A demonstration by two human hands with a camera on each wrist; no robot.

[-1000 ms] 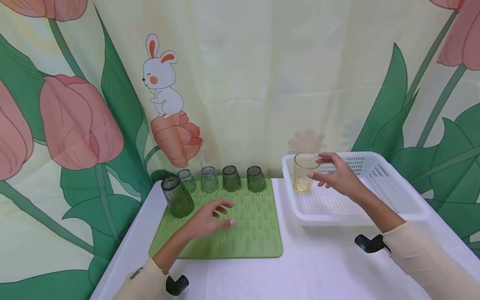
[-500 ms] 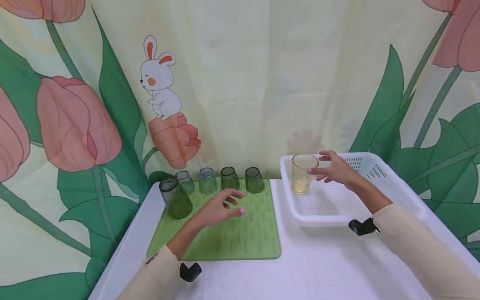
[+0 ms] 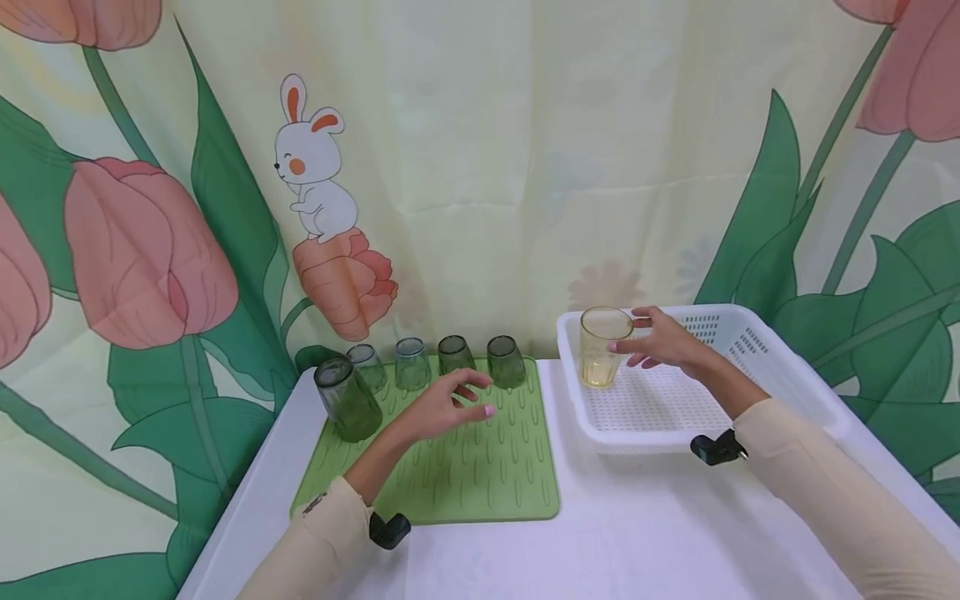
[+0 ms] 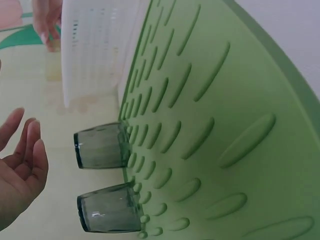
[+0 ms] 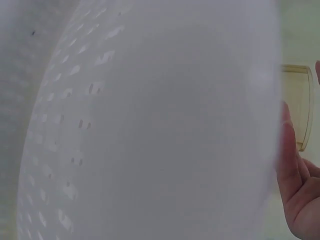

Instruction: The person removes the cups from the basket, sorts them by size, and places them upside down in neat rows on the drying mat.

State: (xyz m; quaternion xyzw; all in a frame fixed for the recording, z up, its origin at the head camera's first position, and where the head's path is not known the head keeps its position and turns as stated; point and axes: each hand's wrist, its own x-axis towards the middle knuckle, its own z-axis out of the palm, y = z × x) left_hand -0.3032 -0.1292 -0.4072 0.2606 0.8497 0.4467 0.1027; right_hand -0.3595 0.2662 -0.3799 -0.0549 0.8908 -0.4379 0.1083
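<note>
A clear yellow glass [image 3: 598,364] stands upright, wide rim up, at the left end of a white plastic basket [image 3: 697,435]. My right hand [image 3: 663,340] is at the glass's right side, thumb in front of it and fingers by the rim, loosely extended; whether they touch is hard to tell. In the right wrist view, the basket wall hides part of the glass [image 5: 299,107] and hand. My left hand [image 3: 446,407] hovers over a green ridged mat [image 3: 480,479], fingers apart, holding nothing. A tall dark green glass [image 3: 348,404] is left of it, narrower end up.
Along the mat's back edge are two pale bluish glasses [image 3: 412,365] and two dark grey glasses [image 3: 506,363], narrower ends up. The mat and basket sit on a white-covered table [image 3: 585,533]. A printed curtain [image 3: 480,167] hangs right behind.
My left hand has moved right and slightly up over the mat. The right hand's fingers have shifted slightly at the yellow glass, which keeps its place in the basket. The view has shifted slightly.
</note>
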